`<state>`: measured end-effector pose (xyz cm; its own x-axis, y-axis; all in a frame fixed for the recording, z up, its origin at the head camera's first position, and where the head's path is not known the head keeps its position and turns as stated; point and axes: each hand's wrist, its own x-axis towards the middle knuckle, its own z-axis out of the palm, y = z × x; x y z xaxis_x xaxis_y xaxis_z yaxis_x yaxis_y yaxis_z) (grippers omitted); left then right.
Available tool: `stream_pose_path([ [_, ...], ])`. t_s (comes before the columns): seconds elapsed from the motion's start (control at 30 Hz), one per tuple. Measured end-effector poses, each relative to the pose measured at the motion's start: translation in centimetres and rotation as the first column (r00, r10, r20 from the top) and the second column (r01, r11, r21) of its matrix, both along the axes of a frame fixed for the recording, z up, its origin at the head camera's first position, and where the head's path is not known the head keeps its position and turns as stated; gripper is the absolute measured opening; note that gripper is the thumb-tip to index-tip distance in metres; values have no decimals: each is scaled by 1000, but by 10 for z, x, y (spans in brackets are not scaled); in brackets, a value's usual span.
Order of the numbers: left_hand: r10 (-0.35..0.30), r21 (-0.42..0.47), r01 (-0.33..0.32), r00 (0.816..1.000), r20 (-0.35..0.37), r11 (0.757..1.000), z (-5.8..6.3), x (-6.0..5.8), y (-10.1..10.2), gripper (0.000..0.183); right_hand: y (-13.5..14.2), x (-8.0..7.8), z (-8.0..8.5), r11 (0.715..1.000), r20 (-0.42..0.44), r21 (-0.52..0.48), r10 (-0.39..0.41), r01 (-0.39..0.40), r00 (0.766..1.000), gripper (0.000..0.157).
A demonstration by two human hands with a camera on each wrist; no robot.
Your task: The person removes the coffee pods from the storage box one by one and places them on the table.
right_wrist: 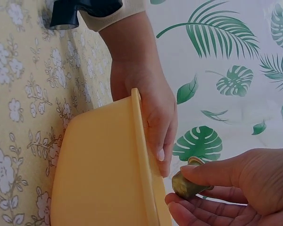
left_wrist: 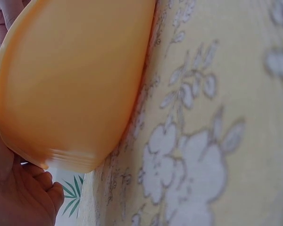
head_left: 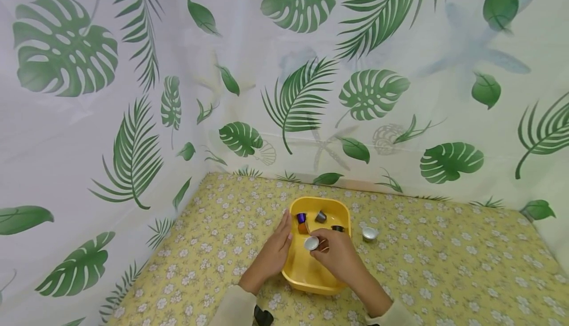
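Note:
In the head view, my right hand [head_left: 334, 253] pinches a small coffee capsule with a silver lid [head_left: 311, 243] above a yellow basin [head_left: 313, 271]. The right wrist view shows that capsule [right_wrist: 186, 184] as olive-gold, between thumb and fingers. My left hand [head_left: 274, 251] lies along the basin's left rim, touching it with its fingers mostly straight. Inside the basin are a purple-blue capsule [head_left: 301, 217], an orange capsule [head_left: 303, 227], a grey capsule [head_left: 321, 216] and a dark capsule [head_left: 338, 228], partly hidden by my right hand.
Another capsule with a silver lid [head_left: 370, 233] stands on the flowered yellow cloth [head_left: 435, 266], right of the basin. A white sheet with green leaf prints [head_left: 213, 89] hangs behind and to the left of the cloth.

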<state>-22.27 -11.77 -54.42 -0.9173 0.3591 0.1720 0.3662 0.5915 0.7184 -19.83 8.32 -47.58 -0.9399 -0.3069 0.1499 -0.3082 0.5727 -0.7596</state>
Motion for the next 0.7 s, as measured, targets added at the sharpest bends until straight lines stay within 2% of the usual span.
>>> stream_pose_path([
  [0.33,7,8,-7,1000,0,1000,0,0,0,54,10,4,3,997,21,-75,-33,35,999,32],
  [0.7,8,9,-8,1000,11,1000,-1,0,0,54,19,12,5,994,42,-90,-66,70,997,33],
])
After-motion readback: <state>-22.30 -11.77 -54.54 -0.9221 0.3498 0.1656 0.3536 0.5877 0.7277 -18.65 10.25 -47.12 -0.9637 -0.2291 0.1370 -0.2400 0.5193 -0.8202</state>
